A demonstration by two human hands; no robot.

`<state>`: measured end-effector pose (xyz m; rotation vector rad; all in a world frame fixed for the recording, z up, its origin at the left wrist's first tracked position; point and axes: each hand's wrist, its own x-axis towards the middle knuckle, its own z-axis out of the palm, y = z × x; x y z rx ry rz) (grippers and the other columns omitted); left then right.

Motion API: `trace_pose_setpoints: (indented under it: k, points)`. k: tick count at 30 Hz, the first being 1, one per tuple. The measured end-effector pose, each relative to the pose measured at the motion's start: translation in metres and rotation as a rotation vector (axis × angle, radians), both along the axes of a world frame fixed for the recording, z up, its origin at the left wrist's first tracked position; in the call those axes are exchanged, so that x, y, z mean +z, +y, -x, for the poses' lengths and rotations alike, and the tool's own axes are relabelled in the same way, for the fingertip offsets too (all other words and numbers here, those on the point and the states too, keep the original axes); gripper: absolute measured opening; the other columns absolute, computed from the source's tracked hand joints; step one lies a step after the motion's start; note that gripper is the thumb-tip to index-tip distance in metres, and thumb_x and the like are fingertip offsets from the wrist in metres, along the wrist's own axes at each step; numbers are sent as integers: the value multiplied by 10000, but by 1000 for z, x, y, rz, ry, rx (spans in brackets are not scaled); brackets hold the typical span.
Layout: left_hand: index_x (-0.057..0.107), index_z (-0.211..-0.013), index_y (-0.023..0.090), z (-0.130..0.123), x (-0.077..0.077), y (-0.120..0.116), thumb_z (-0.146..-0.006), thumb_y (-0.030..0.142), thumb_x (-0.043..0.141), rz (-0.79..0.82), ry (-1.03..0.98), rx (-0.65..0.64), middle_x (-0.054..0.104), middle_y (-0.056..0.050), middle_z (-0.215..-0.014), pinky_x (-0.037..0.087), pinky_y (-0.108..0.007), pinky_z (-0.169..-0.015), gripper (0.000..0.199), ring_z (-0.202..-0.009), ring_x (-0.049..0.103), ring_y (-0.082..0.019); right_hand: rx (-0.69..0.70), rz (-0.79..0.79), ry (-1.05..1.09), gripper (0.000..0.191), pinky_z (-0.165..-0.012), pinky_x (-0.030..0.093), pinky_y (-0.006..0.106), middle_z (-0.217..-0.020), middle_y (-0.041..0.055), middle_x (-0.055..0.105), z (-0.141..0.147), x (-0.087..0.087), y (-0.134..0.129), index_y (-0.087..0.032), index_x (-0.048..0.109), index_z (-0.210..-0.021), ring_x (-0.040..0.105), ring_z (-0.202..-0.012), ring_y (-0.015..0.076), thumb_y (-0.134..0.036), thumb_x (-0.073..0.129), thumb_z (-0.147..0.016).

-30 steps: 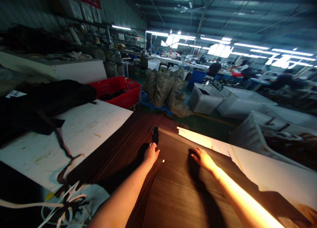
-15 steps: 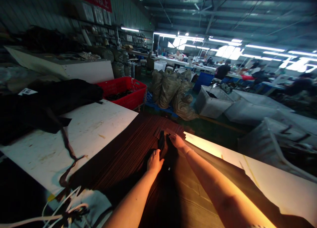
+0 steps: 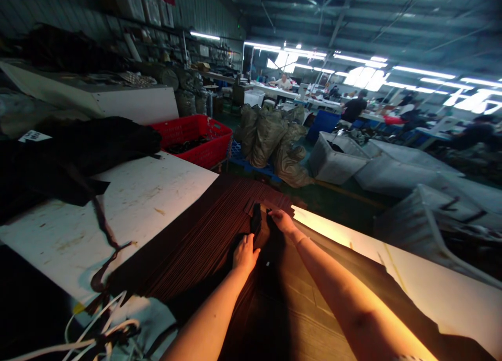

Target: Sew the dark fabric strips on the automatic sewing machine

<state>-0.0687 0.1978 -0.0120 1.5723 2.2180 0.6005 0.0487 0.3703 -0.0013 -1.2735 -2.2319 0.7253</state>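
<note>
Dark brown fabric pieces (image 3: 196,230) lie fanned in a long overlapping row across the table. My left hand (image 3: 246,254) rests on them, fingers stretched forward and thumb apart. Just beyond its fingertips is a narrow black strip or fold (image 3: 255,220), whose kind I cannot make out. At the far edge of the row, my right hand (image 3: 283,222) has its fingers pinched together on the edge of a fabric piece. Between my forearms a small white speck (image 3: 267,264) lies on the cloth, partly in deep shadow.
To the left are a white tabletop (image 3: 157,204), a black fabric heap (image 3: 78,146) and white cables (image 3: 105,329). Beyond stand a red crate (image 3: 207,149), stuffed sacks (image 3: 266,136) and white bins (image 3: 337,159). People (image 3: 355,110) sit at far workbenches.
The view has shifted slightly, and the surroundings sit a little higher in it. Both hands keep nearly the same places on the fabric; the right one has moved only slightly.
</note>
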Motion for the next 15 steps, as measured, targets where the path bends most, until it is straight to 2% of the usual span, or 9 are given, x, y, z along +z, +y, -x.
trace_pose_setpoints:
  k: [8, 15]
  points:
    - [403, -1221, 179, 0, 0, 0, -797, 245, 546, 24, -6, -2, 470, -105, -1256, 383, -287, -937, 452, -1142, 468, -212, 33, -13, -15, 275, -897, 440, 364, -935, 50, 683, 1, 9, -2, -197, 684, -851, 603, -938, 205, -79, 462, -741]
    - [403, -1227, 164, 0, 3, 0, -800, 241, 542, 27, 13, -5, 469, -116, -1254, 389, -297, -934, 455, -1133, 477, -219, 21, 7, -35, 269, -888, 446, 341, -947, 68, 680, 2, 11, -1, -166, 681, -877, 602, -950, 205, -71, 472, -736]
